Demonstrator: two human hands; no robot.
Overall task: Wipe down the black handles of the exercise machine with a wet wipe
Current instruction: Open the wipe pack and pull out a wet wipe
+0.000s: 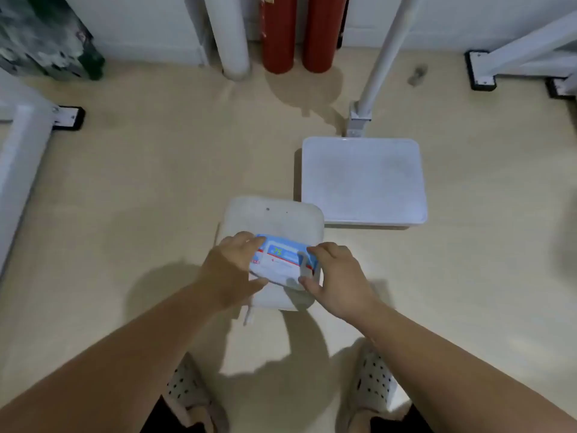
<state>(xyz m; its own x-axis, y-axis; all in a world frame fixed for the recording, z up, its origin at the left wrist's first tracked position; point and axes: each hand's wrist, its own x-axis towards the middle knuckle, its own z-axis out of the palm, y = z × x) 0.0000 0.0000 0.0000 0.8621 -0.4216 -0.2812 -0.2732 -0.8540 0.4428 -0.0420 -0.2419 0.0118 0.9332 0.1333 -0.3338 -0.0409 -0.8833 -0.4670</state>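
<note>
Gripping the wet wipe pack [278, 260] at its two ends, the left hand [232, 270] and the right hand [338, 276] each curl their fingers over the far edge, with the thumb on the near edge. A pale flap [302, 264] stands up just beside the right thumb; whether that hand pinches it too cannot be told. The blue, white and red print on the pack is too blurred to read, and the hands cover both its ends. The pack lies over a white stool [274, 215], touching it or just above it; which is unclear. Just beside the stool lies a white base plate [363, 179] with a pole [385, 57] cut off by the top edge. Two red cylinders [278, 35] by the wall lose their tops too. Dotted slippers [374, 376] are partly hidden by the forearms. White frame bars [18, 157] run out of view at the sides.
</note>
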